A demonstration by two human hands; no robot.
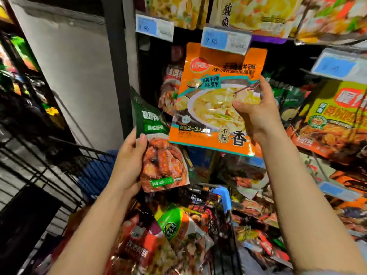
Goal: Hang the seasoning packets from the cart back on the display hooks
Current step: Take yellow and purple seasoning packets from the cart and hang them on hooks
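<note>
Overhead, the display rack [297, 39] fills the right side, hung with rows of packets behind blue price tags [225, 39]. Below the arms sits the cart [224, 197], its wire basket heaped with more seasoning packets [172, 231]. Both bare forearms reach up and forward from the bottom edge. The right hand [256, 114] is raised higher, wrist bent back, holding the orange packet [214, 100] upright; its thumb lies across the packet's front at the right edge while the fingers [265, 84] curl round behind, pinching it. The packet's notched top reaches just up to the price tag, well above those fingers; whether it sits on a hook cannot be told. The left hand [129, 161] grips the green packet [158, 147] by its left edge, thumb pressed on the front, the other fingers hidden behind, the packet tilting up and left.
</note>
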